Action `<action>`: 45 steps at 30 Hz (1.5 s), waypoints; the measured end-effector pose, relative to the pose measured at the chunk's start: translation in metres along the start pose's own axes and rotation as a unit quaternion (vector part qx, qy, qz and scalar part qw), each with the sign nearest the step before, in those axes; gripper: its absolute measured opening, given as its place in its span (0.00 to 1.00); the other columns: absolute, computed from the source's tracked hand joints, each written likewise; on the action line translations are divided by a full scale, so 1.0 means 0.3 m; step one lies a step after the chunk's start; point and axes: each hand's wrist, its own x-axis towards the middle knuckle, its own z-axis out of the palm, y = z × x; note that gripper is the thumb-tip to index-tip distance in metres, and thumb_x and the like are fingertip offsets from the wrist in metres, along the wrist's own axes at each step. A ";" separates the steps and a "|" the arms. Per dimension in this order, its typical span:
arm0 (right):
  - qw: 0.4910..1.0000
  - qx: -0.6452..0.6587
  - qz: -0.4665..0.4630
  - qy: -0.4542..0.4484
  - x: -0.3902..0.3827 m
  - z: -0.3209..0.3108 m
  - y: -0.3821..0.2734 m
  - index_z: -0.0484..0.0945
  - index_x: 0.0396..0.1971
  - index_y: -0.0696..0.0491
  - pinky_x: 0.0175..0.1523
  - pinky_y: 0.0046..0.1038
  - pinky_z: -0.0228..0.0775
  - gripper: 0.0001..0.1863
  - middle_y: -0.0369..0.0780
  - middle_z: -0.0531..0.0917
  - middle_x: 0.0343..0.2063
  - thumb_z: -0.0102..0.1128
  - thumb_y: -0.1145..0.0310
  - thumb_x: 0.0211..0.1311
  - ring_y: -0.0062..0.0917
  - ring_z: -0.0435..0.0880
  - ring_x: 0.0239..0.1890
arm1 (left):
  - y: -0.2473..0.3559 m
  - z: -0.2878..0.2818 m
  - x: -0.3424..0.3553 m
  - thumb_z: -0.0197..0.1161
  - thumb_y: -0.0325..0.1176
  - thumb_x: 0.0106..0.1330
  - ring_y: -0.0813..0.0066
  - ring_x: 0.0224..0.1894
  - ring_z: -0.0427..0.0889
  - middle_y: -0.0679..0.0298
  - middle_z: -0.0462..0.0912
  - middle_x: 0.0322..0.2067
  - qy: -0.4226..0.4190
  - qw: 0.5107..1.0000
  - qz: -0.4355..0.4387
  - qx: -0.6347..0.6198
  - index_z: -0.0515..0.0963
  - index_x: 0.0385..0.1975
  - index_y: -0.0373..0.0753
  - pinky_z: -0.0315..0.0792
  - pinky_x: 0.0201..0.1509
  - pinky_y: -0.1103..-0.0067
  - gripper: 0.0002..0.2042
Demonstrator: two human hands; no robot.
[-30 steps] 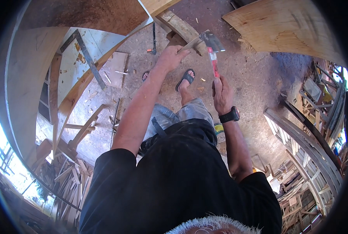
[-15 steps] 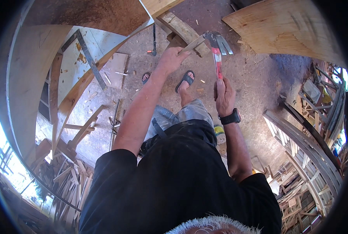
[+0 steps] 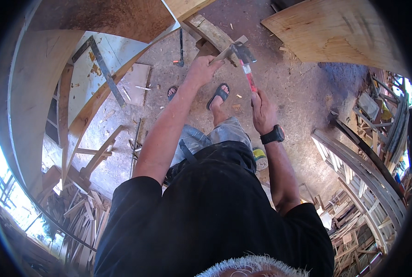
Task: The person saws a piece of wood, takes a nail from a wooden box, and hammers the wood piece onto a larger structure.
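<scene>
Closed round a thin strip of wood (image 3: pixel 222 57), my left hand (image 3: pixel 201 69) holds it out in front of me. My right hand (image 3: pixel 263 110) grips the red and white handle of a hammer (image 3: pixel 243 53). The hammer's dark metal head lies over the strip, just right of my left fingers; whether it touches I cannot tell. Beyond both hands a weathered wooden beam (image 3: pixel 211 28) with a darker block under it rests near the floor (image 3: pixel 284 92).
Plywood sheets stand at the upper right (image 3: pixel 328 32) and left (image 3: pixel 35 92), with a metal square (image 3: pixel 107 71) on a white board. A dark bar tool (image 3: pixel 181 48) lies on the floor. Bundled timber strips (image 3: pixel 358 171) fill the right; offcuts (image 3: pixel 77 217) pile at lower left.
The hammer head moved slightly right half a second ago and has since swung back left over the strip. My right hand moved slightly with it; my left hand is nearly still.
</scene>
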 end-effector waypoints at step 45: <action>0.919 0.387 -0.044 0.062 0.304 0.444 -0.393 0.79 0.50 0.55 0.26 0.17 0.68 0.17 0.34 0.84 0.30 0.73 0.72 0.62 0.13 0.77 0.22 | 0.354 -0.628 -0.557 0.58 0.34 0.70 0.56 0.45 0.87 0.56 0.84 0.37 0.107 0.846 0.129 0.507 0.80 0.46 0.41 0.79 0.48 0.60 0.10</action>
